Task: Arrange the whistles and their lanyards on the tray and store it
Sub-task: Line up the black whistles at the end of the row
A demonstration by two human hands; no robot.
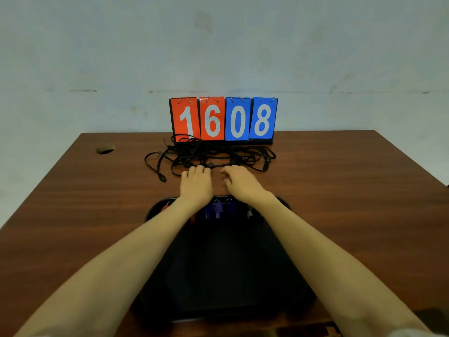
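A black tray [218, 276] lies on the brown table in front of me. Along its far edge lie several whistles: a red one [166, 206], blue and purple ones [217, 210] and a pale one [249, 213]. Beyond the tray a tangle of black lanyards [209, 154] is spread on the table. My left hand [196, 184] and my right hand [239, 182] reach over the tray to the near edge of the tangle, fingers curled down at the cords. Whether either hand pinches a cord is hidden by the fingers.
A flip scoreboard [223, 119] reading 1608 stands at the table's far edge, right behind the lanyards. A small brownish object [105, 149] lies at the far left of the table [352, 190]. A pale wall rises behind.
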